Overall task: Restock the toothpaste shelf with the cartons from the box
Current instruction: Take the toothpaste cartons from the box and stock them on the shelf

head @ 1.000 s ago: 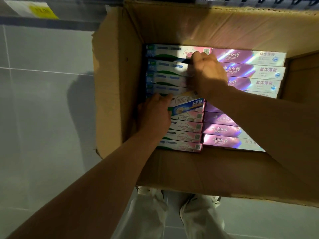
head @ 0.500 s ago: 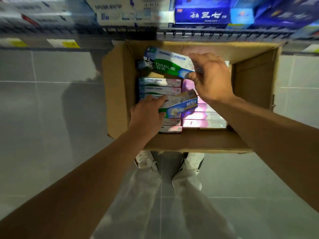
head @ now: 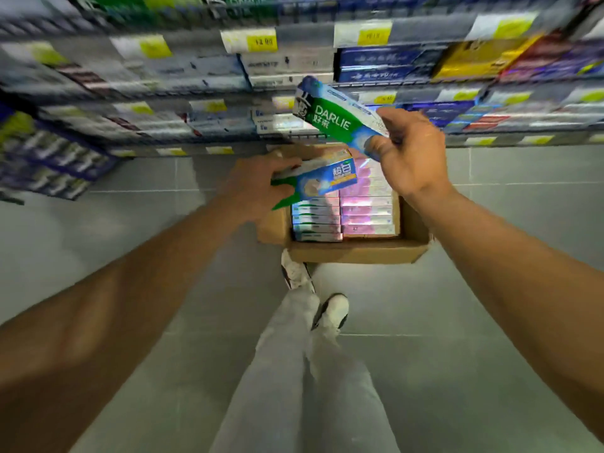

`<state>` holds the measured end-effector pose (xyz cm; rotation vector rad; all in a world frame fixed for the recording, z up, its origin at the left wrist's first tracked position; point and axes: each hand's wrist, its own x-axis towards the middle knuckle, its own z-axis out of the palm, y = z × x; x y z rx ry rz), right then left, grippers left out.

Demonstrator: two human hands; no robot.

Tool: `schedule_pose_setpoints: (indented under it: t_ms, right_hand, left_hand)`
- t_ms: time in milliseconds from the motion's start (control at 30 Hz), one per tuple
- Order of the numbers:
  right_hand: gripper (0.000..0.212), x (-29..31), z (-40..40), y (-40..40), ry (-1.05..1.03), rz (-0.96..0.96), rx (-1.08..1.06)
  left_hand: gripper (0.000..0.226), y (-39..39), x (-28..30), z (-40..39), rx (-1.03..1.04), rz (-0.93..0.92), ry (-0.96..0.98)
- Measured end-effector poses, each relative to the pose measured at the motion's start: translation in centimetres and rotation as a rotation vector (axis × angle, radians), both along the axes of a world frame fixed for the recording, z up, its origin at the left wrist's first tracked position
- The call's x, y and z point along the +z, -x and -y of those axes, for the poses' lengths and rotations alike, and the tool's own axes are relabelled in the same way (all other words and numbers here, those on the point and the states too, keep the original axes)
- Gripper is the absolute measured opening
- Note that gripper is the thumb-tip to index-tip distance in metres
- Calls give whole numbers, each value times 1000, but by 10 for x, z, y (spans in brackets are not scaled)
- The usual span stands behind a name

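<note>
Grey tiled floor (head: 457, 354), stocked shelves (head: 163, 76)

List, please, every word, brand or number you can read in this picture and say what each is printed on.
"DARLIE", with two Chinese characters I can't make out beneath: green carton in the right hand.
"超白": blue carton in the left hand.
"DARLIE", top cut off: top-shelf pack.
Yellow price tags, other shelf packs and cartons in the cardboard box: too blurred.
</note>
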<state>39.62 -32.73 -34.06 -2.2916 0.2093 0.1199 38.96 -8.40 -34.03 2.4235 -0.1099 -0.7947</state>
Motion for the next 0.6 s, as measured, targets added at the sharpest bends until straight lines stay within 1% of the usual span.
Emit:
schedule_pose_setpoints:
  t_ms: [100, 200, 300, 433, 600]
  right_hand:
    - [41, 66, -5, 21, -8, 50, 10]
    - [36, 134, -4, 42, 6, 105, 14]
    - [40, 200, -4, 63, 37, 158, 17]
    - [32, 274, -4, 79, 105, 251, 55]
    - [39, 344, -13, 83, 92, 313, 60]
  left_hand:
    - [53, 11, 70, -16, -47, 95, -13]
    - [50, 28, 141, -26, -48, 154, -47]
    - [48, 46, 202, -34, -36, 211, -38]
    - [46, 66, 272, -46, 13, 281, -16]
    - [46, 82, 343, -53, 14, 378, 30]
